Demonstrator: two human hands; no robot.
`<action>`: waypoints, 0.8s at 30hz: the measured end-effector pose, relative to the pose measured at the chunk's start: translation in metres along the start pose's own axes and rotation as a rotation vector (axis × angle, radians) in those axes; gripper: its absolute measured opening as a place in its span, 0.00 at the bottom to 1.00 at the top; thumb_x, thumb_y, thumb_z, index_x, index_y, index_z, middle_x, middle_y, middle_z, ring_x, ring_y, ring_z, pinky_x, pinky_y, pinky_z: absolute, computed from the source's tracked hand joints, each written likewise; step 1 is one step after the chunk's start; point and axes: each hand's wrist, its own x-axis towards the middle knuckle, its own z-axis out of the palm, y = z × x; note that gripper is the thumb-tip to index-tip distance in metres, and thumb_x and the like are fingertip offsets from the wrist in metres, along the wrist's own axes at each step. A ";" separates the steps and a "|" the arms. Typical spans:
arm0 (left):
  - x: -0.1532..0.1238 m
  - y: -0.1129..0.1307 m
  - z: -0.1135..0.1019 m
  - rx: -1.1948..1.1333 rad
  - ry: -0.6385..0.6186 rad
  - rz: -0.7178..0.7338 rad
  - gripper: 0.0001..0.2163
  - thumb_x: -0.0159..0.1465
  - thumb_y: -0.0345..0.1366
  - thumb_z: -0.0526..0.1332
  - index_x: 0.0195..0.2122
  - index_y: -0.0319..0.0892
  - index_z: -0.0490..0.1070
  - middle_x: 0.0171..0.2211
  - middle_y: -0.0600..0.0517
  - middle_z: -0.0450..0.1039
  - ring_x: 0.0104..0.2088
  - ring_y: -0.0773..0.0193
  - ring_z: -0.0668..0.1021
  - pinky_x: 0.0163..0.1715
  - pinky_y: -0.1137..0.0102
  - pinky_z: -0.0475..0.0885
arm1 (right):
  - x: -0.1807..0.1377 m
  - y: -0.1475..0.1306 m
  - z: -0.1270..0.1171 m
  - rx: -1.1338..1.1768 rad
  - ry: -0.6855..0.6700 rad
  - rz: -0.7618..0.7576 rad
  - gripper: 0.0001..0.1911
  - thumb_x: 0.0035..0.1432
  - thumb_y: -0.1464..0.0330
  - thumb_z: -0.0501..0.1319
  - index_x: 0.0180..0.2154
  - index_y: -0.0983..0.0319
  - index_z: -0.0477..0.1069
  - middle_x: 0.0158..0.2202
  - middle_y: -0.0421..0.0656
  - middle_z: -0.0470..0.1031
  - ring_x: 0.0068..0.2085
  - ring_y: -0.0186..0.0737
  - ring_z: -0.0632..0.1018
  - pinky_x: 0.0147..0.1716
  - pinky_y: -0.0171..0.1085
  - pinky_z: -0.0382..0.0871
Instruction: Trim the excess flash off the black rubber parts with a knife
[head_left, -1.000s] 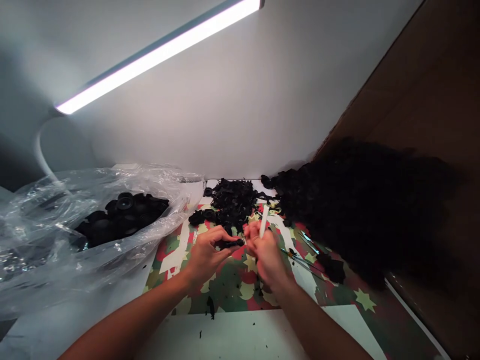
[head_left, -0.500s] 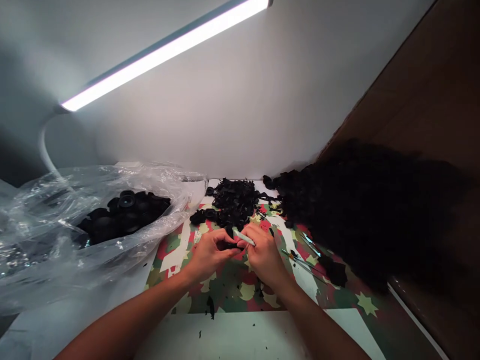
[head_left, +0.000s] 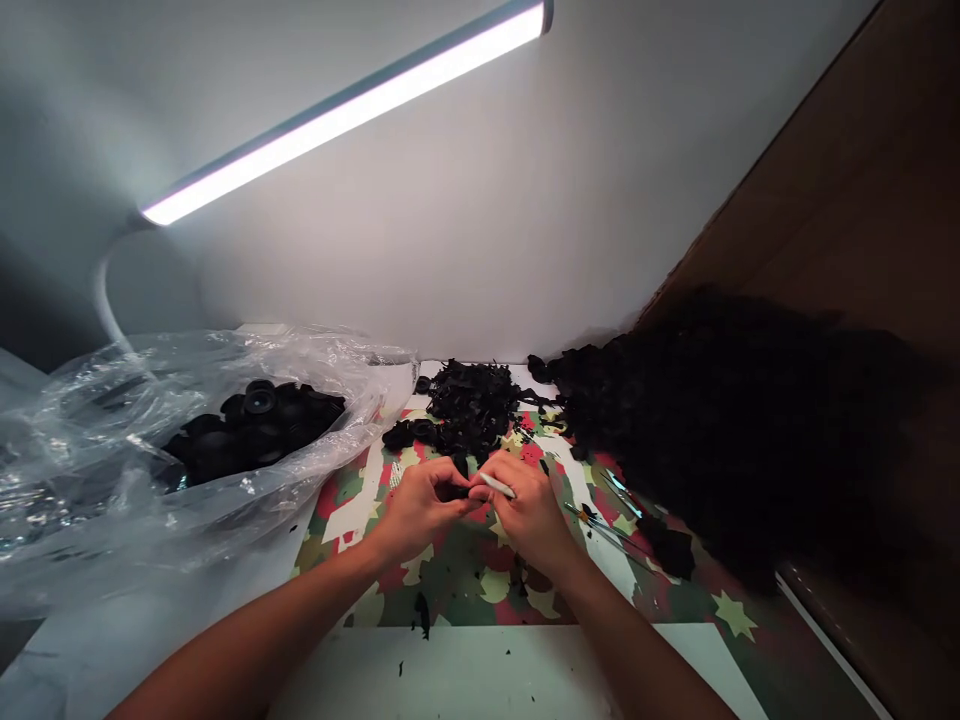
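My left hand (head_left: 420, 505) is closed in a pinch around a small black part (head_left: 454, 491), held just above the patterned mat (head_left: 465, 575). My right hand (head_left: 531, 510) is closed around a thin white tool (head_left: 496, 485), which lies nearly flat across my fingers with its tip at the black part. Both hands meet in the middle of the mat, thumbs and fingertips touching.
A clear plastic bag (head_left: 150, 470) with several round black parts (head_left: 255, 425) lies at the left. A heap of black scraps (head_left: 469, 405) sits behind my hands. A big dark pile (head_left: 735, 440) fills the right. Thin metal tools (head_left: 607, 520) lie on the mat. A lamp bar (head_left: 345, 105) glows overhead.
The white tool has gone from standing upright in my right hand to lying nearly flat, its tip brought to the black part. My hands have drawn closer together.
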 end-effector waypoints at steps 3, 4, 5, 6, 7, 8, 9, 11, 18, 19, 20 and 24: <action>0.000 0.005 0.000 0.059 -0.011 0.046 0.04 0.56 0.32 0.70 0.27 0.39 0.77 0.24 0.55 0.69 0.27 0.67 0.69 0.28 0.73 0.61 | -0.002 -0.001 0.011 0.027 0.030 0.073 0.10 0.57 0.77 0.52 0.28 0.60 0.65 0.30 0.41 0.67 0.32 0.38 0.68 0.30 0.36 0.59; 0.000 0.006 0.000 0.074 -0.010 0.063 0.03 0.57 0.31 0.70 0.27 0.39 0.78 0.25 0.55 0.68 0.27 0.67 0.69 0.28 0.73 0.61 | -0.002 0.000 0.014 0.087 0.035 0.142 0.09 0.59 0.75 0.53 0.28 0.59 0.63 0.29 0.40 0.66 0.31 0.38 0.66 0.29 0.35 0.58; 0.000 0.007 -0.001 0.087 -0.010 0.079 0.03 0.57 0.32 0.70 0.28 0.40 0.79 0.25 0.55 0.68 0.28 0.67 0.69 0.28 0.73 0.61 | -0.001 0.001 0.016 0.172 0.041 0.213 0.09 0.61 0.72 0.53 0.28 0.59 0.62 0.28 0.39 0.64 0.29 0.37 0.65 0.27 0.35 0.58; 0.000 0.008 -0.001 0.095 -0.012 0.097 0.02 0.58 0.32 0.70 0.29 0.40 0.79 0.25 0.55 0.69 0.27 0.67 0.69 0.28 0.73 0.61 | 0.000 0.003 0.017 0.273 0.040 0.278 0.10 0.64 0.68 0.54 0.28 0.59 0.61 0.27 0.38 0.62 0.28 0.36 0.63 0.26 0.34 0.57; -0.001 0.009 -0.001 0.099 -0.015 0.114 0.02 0.58 0.32 0.70 0.30 0.41 0.80 0.26 0.55 0.70 0.28 0.67 0.69 0.28 0.73 0.62 | 0.002 0.004 0.017 0.377 0.041 0.333 0.13 0.65 0.63 0.54 0.28 0.58 0.60 0.25 0.37 0.61 0.26 0.36 0.62 0.24 0.34 0.55; -0.001 0.009 -0.002 0.097 -0.019 0.132 0.01 0.58 0.32 0.70 0.30 0.41 0.80 0.26 0.54 0.71 0.28 0.67 0.70 0.28 0.73 0.62 | 0.003 0.006 0.016 0.470 0.051 0.371 0.16 0.66 0.59 0.53 0.27 0.58 0.60 0.24 0.36 0.59 0.25 0.35 0.60 0.23 0.34 0.54; -0.002 0.008 -0.002 0.093 -0.023 0.147 0.01 0.58 0.31 0.70 0.31 0.41 0.80 0.27 0.54 0.72 0.29 0.66 0.71 0.28 0.72 0.62 | 0.004 0.007 0.013 0.538 0.064 0.391 0.18 0.66 0.56 0.53 0.27 0.58 0.59 0.24 0.35 0.58 0.23 0.34 0.58 0.22 0.34 0.52; -0.003 0.006 -0.003 0.093 -0.019 0.163 0.01 0.59 0.31 0.70 0.31 0.41 0.80 0.28 0.53 0.72 0.30 0.66 0.72 0.29 0.72 0.63 | 0.006 0.008 0.007 0.555 0.082 0.378 0.19 0.66 0.54 0.54 0.27 0.58 0.60 0.23 0.35 0.60 0.22 0.34 0.58 0.22 0.34 0.51; 0.000 0.001 -0.005 0.186 0.027 0.156 0.03 0.59 0.29 0.68 0.29 0.41 0.77 0.25 0.56 0.67 0.27 0.68 0.68 0.27 0.73 0.60 | 0.001 -0.002 -0.003 0.057 0.045 -0.033 0.07 0.60 0.75 0.60 0.31 0.59 0.73 0.32 0.42 0.73 0.35 0.40 0.73 0.34 0.36 0.64; 0.000 0.002 -0.004 0.206 0.031 0.154 0.04 0.58 0.28 0.68 0.27 0.40 0.76 0.25 0.56 0.66 0.26 0.68 0.68 0.27 0.73 0.60 | -0.001 -0.003 -0.001 0.016 0.026 -0.088 0.09 0.59 0.77 0.57 0.32 0.59 0.73 0.32 0.42 0.73 0.34 0.39 0.73 0.34 0.36 0.64; 0.000 0.002 -0.004 0.224 0.029 0.151 0.06 0.58 0.27 0.68 0.25 0.40 0.75 0.24 0.56 0.66 0.26 0.68 0.68 0.26 0.73 0.59 | -0.003 -0.004 0.003 -0.029 0.015 -0.129 0.11 0.57 0.79 0.55 0.32 0.60 0.72 0.32 0.42 0.72 0.33 0.39 0.72 0.33 0.36 0.63; -0.003 0.007 -0.002 0.255 -0.022 0.170 0.07 0.58 0.25 0.66 0.24 0.40 0.75 0.25 0.56 0.66 0.27 0.67 0.69 0.27 0.73 0.61 | -0.006 -0.007 0.018 -0.116 0.050 -0.055 0.12 0.50 0.81 0.51 0.29 0.59 0.65 0.30 0.40 0.68 0.30 0.37 0.67 0.28 0.35 0.58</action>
